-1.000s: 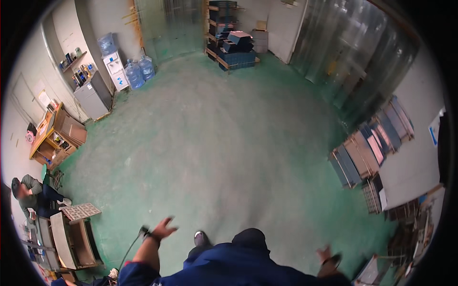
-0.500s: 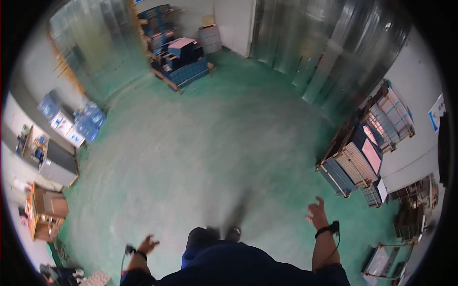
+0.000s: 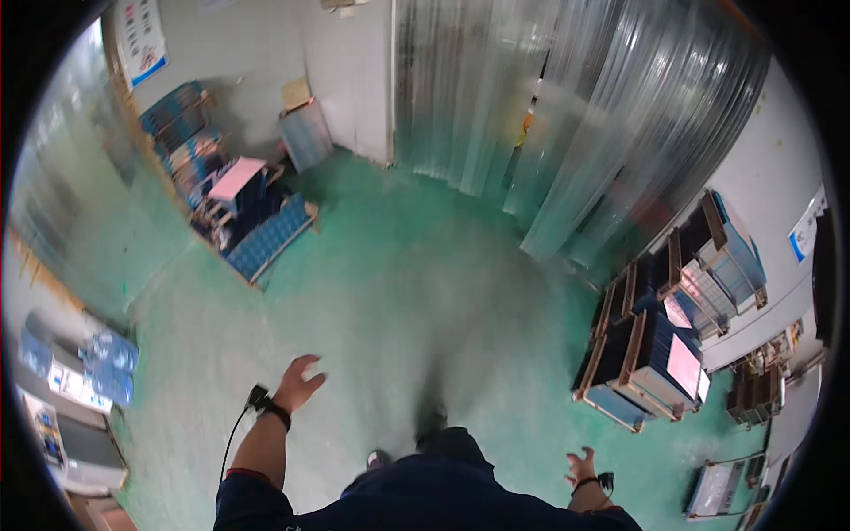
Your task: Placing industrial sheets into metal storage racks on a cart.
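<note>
Left hand spread wide, right hand loosely curled, both empty and held out, I'd guess, for balance over green floor; stacked crates, nearest the right, hug the wall, probably for passage.

Navy top, red-edged left sleeve, black wristbands, small black devices, thin cable
</note>
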Demonstrator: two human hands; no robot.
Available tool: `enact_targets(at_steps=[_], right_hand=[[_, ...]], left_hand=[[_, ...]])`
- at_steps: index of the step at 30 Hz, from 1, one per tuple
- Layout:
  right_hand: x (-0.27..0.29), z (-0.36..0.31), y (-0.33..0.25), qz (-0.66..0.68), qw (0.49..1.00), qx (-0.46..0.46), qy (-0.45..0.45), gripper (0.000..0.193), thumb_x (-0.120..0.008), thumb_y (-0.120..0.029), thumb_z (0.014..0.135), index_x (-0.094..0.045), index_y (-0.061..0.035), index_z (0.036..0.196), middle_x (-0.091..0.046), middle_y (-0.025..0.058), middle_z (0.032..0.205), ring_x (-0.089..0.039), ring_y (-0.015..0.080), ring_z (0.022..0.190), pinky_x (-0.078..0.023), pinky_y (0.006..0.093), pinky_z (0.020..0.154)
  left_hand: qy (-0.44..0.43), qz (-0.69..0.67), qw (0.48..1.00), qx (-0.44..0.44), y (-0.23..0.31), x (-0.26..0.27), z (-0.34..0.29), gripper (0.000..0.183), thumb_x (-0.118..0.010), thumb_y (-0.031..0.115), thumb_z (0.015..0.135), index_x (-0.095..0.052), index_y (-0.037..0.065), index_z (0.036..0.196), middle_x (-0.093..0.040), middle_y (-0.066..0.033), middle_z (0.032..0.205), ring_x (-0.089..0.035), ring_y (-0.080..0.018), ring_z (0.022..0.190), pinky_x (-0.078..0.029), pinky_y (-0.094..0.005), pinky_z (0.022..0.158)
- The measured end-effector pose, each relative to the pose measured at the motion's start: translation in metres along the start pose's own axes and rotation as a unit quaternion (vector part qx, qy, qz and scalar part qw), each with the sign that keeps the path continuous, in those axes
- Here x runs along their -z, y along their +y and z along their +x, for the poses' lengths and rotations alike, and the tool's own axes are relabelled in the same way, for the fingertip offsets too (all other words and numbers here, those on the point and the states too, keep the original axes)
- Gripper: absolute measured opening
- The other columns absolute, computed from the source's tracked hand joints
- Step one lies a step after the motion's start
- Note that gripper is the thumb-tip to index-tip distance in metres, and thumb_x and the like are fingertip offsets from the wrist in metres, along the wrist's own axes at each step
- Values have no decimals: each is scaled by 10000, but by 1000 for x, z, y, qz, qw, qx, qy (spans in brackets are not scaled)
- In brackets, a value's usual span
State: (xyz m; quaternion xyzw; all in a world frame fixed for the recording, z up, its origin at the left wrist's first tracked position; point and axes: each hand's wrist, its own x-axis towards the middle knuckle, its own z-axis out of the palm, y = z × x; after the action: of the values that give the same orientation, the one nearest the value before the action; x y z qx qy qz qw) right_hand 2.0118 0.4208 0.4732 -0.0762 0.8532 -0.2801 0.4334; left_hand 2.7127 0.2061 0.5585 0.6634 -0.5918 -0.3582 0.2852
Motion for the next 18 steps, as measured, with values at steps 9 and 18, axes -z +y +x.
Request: enact_targets(at_steps=[9,18], right_hand=[[-89,250,-349,-706,579,407,39,248,-617,-200,773,-671,-60,970,-666,167,898,-640,328,874,-488,476,783],[-355,174,-959,-147,740,655,-49,324,-604,-176,862,-598,-28,1150,-628,186,1117,-583,363,1056,-467,452,911]], left_hand=[[-83,97,992,-4,3,-49,315,632,-716,326,797,-493,47,1318,-553,-169,1295,-519,-321,1203,-428,-397,1005],[-236,218,854,408,-168,9,387,725,-646,643,725,-626,61,1158,-639,-206,1154,-572,-358,1136,-458,-414,964]])
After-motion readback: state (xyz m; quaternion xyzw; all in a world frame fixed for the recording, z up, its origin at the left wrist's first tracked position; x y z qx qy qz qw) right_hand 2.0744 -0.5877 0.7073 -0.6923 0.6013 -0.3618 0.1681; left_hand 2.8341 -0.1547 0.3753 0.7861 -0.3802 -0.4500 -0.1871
